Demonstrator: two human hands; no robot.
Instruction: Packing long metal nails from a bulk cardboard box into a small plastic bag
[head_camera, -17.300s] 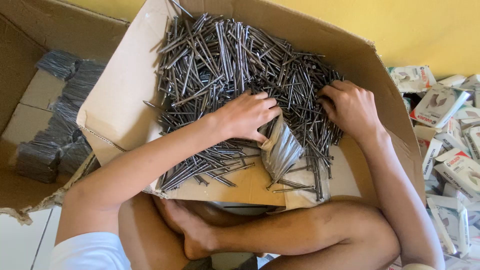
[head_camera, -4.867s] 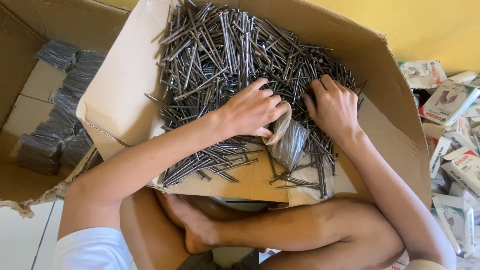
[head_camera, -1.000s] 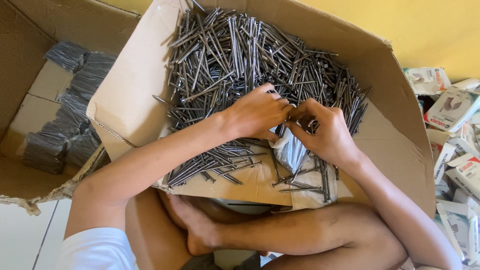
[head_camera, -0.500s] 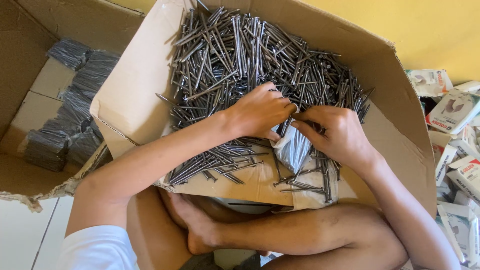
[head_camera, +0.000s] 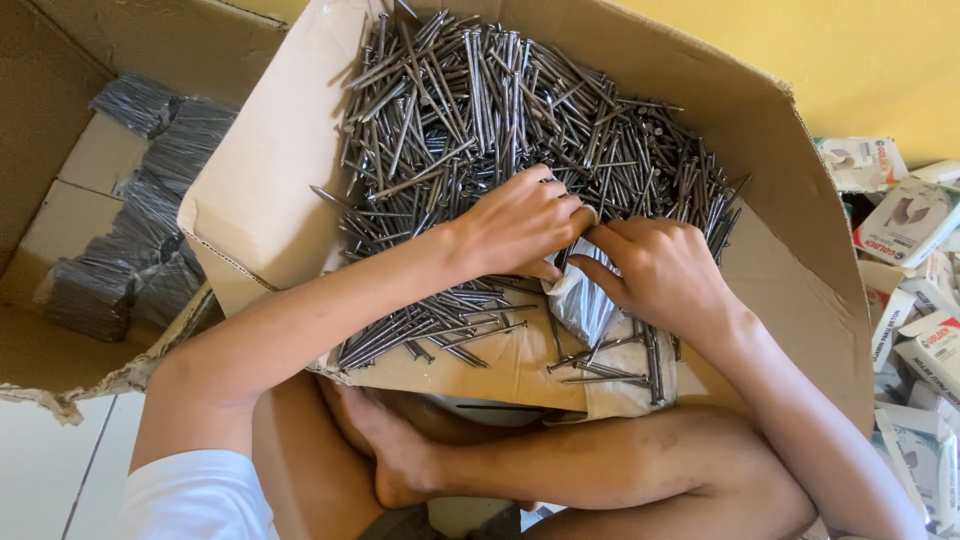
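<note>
Now mid-bagging: left hand (head_camera: 520, 225) and right hand (head_camera: 655, 270) both pinched tight on the mouth of the small clear plastic bag (head_camera: 580, 300) atop the loose steel nails (head_camera: 500, 110) in the cardboard box (head_camera: 780, 140), seemingly needing the mouth held wide for more.
</note>
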